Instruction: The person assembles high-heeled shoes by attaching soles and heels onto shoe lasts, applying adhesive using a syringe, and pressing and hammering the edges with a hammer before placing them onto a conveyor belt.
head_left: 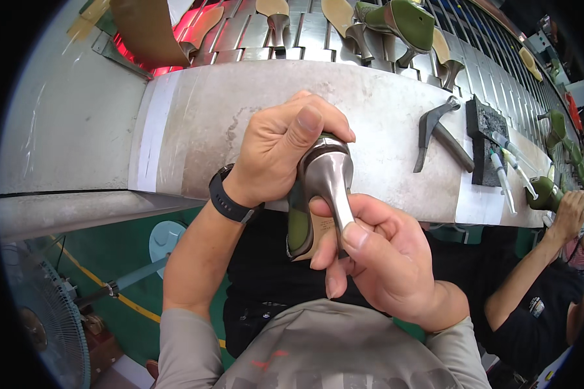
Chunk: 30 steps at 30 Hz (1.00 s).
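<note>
Between my hands is a green high-heeled shoe (298, 230), held upside down above the near edge of the workbench, its tan sole partly showing. My left hand (274, 146) is closed round the heel end of the shoe, thumb on top and fingers over the far side. A shiny metallic-grey heel (327, 174) points back toward me. My right hand (392, 256) grips the slim end of that heel, its thumb on top and fingers underneath. The shoe's far side is hidden by my left hand.
The pale workbench (207, 123) bears a hammer (442, 126) with a dark curved head, a black block (485, 136) and several syringes (503, 180). Beyond, a slatted conveyor (308, 39) carries soles with heels and a green shoe (402, 26). A co-worker's hand (570, 214) holds another green shoe (544, 193); a fan (48, 324) stands lower left.
</note>
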Each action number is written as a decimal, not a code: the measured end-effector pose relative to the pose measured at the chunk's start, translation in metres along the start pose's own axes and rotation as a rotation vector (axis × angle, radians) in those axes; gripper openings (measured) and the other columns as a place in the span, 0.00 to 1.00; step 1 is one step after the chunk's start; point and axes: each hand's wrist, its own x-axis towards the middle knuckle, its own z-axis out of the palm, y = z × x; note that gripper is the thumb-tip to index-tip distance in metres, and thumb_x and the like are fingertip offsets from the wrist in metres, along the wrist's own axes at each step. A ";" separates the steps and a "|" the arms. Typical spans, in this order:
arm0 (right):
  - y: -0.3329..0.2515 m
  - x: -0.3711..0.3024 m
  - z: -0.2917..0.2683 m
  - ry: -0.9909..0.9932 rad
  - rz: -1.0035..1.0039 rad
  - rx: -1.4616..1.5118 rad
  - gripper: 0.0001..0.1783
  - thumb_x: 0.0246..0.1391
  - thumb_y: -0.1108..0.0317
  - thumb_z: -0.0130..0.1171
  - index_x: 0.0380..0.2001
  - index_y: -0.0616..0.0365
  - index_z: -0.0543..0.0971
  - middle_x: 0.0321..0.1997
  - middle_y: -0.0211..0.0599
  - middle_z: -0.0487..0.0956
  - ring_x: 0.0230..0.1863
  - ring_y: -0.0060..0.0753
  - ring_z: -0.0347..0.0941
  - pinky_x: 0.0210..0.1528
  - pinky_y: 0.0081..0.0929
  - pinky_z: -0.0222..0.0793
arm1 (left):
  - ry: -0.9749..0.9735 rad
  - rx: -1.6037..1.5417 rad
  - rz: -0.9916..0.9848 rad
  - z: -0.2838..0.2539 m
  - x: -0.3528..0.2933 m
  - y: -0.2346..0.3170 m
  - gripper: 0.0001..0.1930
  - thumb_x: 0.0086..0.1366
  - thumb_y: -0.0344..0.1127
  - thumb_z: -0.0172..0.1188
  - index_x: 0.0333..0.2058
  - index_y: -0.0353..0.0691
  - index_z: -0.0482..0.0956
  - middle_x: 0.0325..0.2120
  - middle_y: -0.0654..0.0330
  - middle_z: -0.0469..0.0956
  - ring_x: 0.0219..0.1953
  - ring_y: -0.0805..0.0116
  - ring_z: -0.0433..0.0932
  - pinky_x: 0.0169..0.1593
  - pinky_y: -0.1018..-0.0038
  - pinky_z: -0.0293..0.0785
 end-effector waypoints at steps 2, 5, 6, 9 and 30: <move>0.000 0.001 0.000 0.001 -0.017 -0.005 0.21 0.73 0.66 0.56 0.61 0.71 0.72 0.38 0.43 0.85 0.29 0.24 0.80 0.35 0.21 0.77 | 0.008 -0.018 -0.018 0.000 0.000 0.000 0.33 0.83 0.56 0.42 0.38 0.32 0.86 0.39 0.50 0.84 0.44 0.62 0.81 0.50 0.68 0.76; -0.003 0.004 0.001 0.020 -0.001 -0.026 0.21 0.73 0.67 0.56 0.60 0.72 0.72 0.38 0.42 0.84 0.28 0.22 0.78 0.34 0.20 0.76 | 0.014 -0.041 -0.017 0.001 0.000 -0.002 0.32 0.83 0.56 0.42 0.38 0.32 0.86 0.39 0.50 0.84 0.44 0.63 0.81 0.50 0.68 0.76; -0.003 0.004 0.001 0.022 0.006 -0.034 0.21 0.73 0.67 0.56 0.60 0.72 0.72 0.38 0.41 0.84 0.28 0.21 0.78 0.34 0.20 0.76 | 0.012 -0.042 -0.017 0.001 0.000 -0.002 0.32 0.83 0.56 0.42 0.38 0.32 0.86 0.39 0.50 0.84 0.44 0.63 0.81 0.50 0.68 0.76; -0.003 0.005 -0.001 0.018 0.006 -0.092 0.22 0.74 0.66 0.53 0.63 0.72 0.71 0.38 0.44 0.84 0.27 0.24 0.78 0.34 0.22 0.77 | -0.007 -0.021 -0.012 0.001 0.001 0.000 0.32 0.83 0.56 0.43 0.38 0.32 0.86 0.39 0.50 0.84 0.44 0.64 0.81 0.50 0.69 0.76; -0.085 0.061 -0.009 0.200 0.014 -0.855 0.17 0.66 0.61 0.56 0.32 0.67 0.82 0.21 0.38 0.80 0.17 0.24 0.70 0.26 0.23 0.70 | -0.013 0.096 -0.166 0.001 0.039 -0.017 0.19 0.80 0.45 0.56 0.42 0.33 0.85 0.33 0.64 0.83 0.37 0.80 0.78 0.43 0.78 0.75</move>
